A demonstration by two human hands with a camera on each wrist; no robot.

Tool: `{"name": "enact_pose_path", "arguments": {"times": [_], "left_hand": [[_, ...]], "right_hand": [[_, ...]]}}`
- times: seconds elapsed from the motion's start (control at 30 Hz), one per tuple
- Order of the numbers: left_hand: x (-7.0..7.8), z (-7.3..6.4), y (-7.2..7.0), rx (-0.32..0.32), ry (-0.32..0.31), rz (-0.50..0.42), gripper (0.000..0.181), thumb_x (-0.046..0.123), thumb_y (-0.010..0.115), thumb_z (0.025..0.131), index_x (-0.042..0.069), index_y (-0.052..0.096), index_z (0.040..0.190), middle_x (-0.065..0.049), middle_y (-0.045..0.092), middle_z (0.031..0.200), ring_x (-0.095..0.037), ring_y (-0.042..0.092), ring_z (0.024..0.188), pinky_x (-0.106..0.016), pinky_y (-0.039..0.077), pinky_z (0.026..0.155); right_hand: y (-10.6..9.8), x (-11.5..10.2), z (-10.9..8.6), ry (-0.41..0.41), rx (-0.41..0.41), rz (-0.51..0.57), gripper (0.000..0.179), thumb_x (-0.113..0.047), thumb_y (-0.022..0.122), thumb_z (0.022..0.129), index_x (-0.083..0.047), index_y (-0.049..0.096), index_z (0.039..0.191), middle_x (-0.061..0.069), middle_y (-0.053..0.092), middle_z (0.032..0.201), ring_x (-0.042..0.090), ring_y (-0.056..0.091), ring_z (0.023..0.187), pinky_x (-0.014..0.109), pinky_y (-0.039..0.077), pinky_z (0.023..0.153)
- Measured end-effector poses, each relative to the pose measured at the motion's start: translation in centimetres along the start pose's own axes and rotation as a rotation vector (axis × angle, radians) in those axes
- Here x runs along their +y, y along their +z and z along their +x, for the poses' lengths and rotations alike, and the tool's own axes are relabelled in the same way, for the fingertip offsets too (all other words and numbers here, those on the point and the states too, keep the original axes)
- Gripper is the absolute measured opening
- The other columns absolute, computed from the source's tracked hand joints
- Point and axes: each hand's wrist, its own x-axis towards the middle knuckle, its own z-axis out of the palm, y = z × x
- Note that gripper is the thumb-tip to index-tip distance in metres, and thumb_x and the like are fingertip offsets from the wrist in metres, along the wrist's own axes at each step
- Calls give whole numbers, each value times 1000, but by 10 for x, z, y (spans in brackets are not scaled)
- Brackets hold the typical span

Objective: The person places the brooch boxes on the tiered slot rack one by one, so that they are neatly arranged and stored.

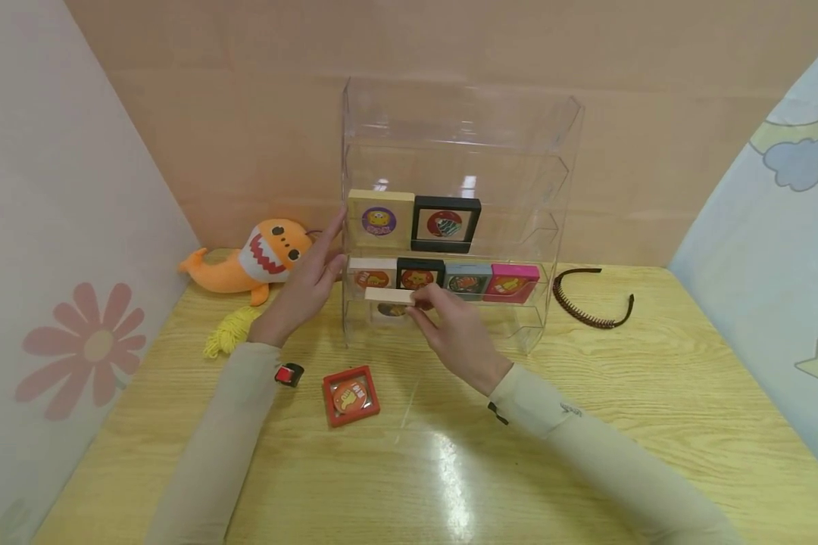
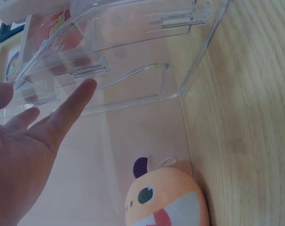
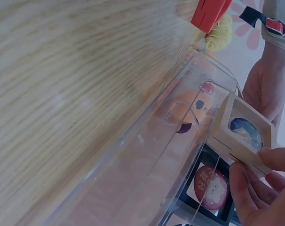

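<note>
My right hand pinches a small cream square badge frame by its right end, in front of the lower filled shelf of a clear acrylic display rack. In the right wrist view the held frame shows a round dark-blue badge, and thumb and fingers grip its edge. My left hand is at the rack's left side with fingers extended along it. That shelf holds a pale frame, a black frame, a grey frame and a pink frame.
A yellow frame and a larger black frame stand one shelf higher. A red frame lies on the table before the rack. Left are an orange shark plush and yellow yarn; right is a dark headband.
</note>
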Motion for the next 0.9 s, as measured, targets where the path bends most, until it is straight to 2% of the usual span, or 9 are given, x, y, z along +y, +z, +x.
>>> {"name": "enact_pose_path", "arguments": {"times": [0.2, 0.4, 0.53, 0.67, 0.77, 0.9], "left_hand": [[1, 0, -1, 0, -5, 7, 68, 18, 42, 110, 44, 6, 162, 4, 16, 167, -34, 32, 146, -57, 34, 114], [1, 0, 0, -7, -10, -16, 68, 16, 41, 110, 44, 7, 162, 3, 17, 167, -35, 38, 143, -54, 44, 107], [1, 1, 0, -5, 4, -16, 68, 15, 41, 110, 43, 7, 162, 2, 17, 167, -35, 36, 144, -55, 38, 112], [1, 1, 0, -5, 7, -22, 69, 14, 41, 110, 43, 6, 162, 2, 17, 167, -36, 40, 141, -55, 39, 111], [2, 1, 0, -9, 3, -42, 68, 14, 40, 110, 42, 7, 162, 1, 16, 168, -37, 45, 138, -53, 47, 104], [2, 0, 1, -12, 0, -57, 67, 13, 40, 110, 38, 8, 164, -1, 16, 168, -36, 44, 138, -51, 49, 102]], "right_hand": [[8, 1, 4, 4, -5, -25, 26, -3, 77, 89, -4, 61, 109, 8, 72, 97, 20, 71, 88, 34, 61, 78], [20, -2, 5, -21, -29, -45, 22, -5, 76, 91, -5, 61, 107, 9, 73, 96, 19, 71, 83, 30, 60, 71], [26, -2, 5, -20, -44, -39, 21, -4, 76, 91, -5, 60, 105, 8, 72, 94, 18, 70, 78, 29, 60, 68], [33, 0, 3, 2, -70, -34, 18, -5, 74, 93, -6, 59, 103, 6, 71, 89, 15, 70, 76, 26, 59, 68], [37, 1, 1, 35, -90, -8, 17, -3, 73, 93, -6, 59, 102, 5, 71, 88, 14, 69, 76, 24, 58, 68], [38, -2, 1, 74, -113, 5, 17, -3, 74, 92, -5, 59, 101, 4, 71, 87, 13, 68, 75, 23, 58, 66]]}}
